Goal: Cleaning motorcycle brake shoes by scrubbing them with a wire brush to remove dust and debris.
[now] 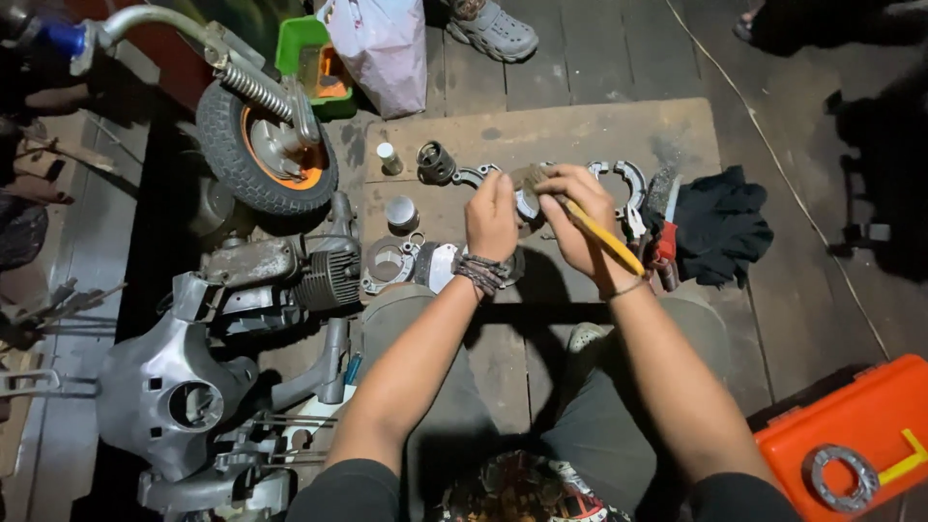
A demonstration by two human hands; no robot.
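My left hand grips a curved metal brake shoe over a brown board. My right hand holds a yellow-handled brush, its bristle end pressed against the shoe. Both hands meet at the middle of the view. A woven bracelet circles my left wrist. Another pair of brake shoes lies just right of my hands. A connecting rod piece and a dark piston lie to the left.
A small engine and a wheel with an orange hub sit at left. A black rag and a wire brush lie right. An orange case is at bottom right. Someone's shoe stands at the top.
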